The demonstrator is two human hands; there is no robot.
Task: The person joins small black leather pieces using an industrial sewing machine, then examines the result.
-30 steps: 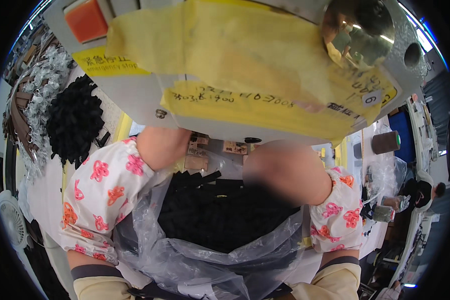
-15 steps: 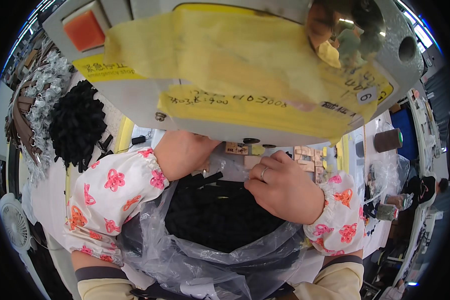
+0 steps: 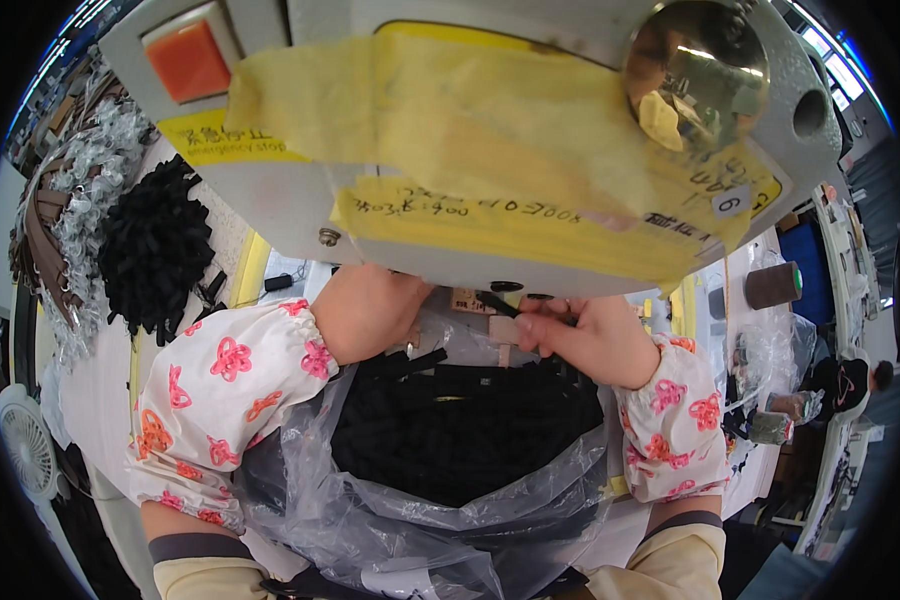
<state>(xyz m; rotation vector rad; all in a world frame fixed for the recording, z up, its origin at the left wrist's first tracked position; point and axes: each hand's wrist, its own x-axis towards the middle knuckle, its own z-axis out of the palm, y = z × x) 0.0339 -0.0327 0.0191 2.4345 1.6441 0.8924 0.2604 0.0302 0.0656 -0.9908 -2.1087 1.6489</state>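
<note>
My right hand [image 3: 595, 340] pinches a short black fabric strip [image 3: 497, 304] between thumb and fingers, just below the front edge of the light grey machine head [image 3: 270, 205]. My left hand [image 3: 370, 315] reaches in under the same machine, its fingers hidden behind the housing. Between my forearms a clear plastic bag [image 3: 315, 470] lies open, full of similar black strips [image 3: 460, 430]. A few strips [image 3: 410, 362] rest at the bag's far rim, beside my left wrist. Small wooden-looking blocks [image 3: 470, 300] sit on the work surface between the hands.
A heap of black pieces [image 3: 155, 250] lies at left, next to brown straps [image 3: 50, 235] with clear wrapping. Brown thread spools [image 3: 773, 286] and crumpled plastic [image 3: 770, 355] are at right. The machine carries a red button [image 3: 187, 62] and yellow tape. A white fan [image 3: 28, 440] stands far left.
My right hand has moved up and slightly right, away from the bag's edge, turning so that a black strip now shows in its fingers. My left hand has barely moved.
</note>
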